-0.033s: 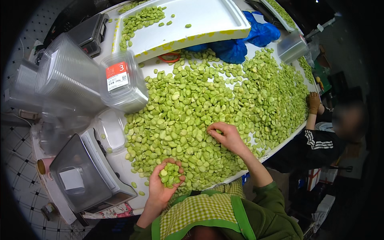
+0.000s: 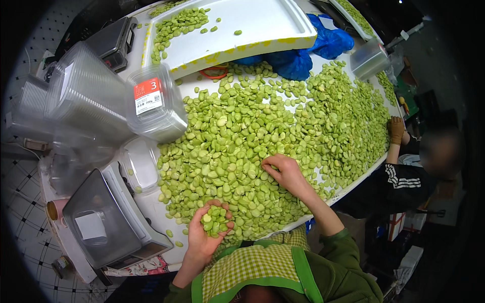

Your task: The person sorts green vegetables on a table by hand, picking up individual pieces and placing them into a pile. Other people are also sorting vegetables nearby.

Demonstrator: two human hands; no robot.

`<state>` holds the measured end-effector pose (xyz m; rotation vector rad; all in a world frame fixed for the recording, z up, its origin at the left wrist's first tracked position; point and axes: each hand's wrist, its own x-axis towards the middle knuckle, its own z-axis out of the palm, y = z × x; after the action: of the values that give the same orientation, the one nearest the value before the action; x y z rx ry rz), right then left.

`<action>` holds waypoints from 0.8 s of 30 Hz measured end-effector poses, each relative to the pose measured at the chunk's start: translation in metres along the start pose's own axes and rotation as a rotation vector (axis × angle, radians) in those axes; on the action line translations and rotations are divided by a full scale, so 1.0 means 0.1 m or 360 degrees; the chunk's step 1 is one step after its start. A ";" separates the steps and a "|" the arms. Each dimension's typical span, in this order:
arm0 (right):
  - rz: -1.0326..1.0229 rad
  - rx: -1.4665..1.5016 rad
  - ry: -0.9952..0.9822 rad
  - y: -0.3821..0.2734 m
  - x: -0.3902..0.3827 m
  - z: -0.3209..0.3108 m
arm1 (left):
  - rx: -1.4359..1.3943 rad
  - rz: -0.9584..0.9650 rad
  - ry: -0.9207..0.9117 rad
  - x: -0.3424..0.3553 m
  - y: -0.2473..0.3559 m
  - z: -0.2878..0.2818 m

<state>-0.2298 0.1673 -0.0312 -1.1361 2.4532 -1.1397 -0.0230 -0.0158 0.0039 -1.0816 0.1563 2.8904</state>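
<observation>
Stacks of clear plastic tubs (image 2: 86, 96) upper left, grey scale (image 2: 103, 222) lower left, white foam tray (image 2: 262, 25) top centre, blue plastic bag (image 2: 303, 53) just below it, co-worker's gloved hand (image 2: 396, 130) right.

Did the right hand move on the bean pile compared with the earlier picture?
No. The right hand rests on the beans at the same spot relative to the white tray and the scale.

Red-and-white label (image 2: 148, 96) on stacked clear tubs (image 2: 154, 108), left of beans (image 2: 262, 136).
</observation>
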 end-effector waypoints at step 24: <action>0.0791 0.1234 0.0085 0.18 0.03 -0.11 | -0.0029 0.0000 -0.0011 -0.02 0.00 -0.01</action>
<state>-0.2469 0.1789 -0.0370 -0.2554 1.8378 -1.6978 -0.0210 -0.0160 0.0039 -1.0740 0.1302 2.9009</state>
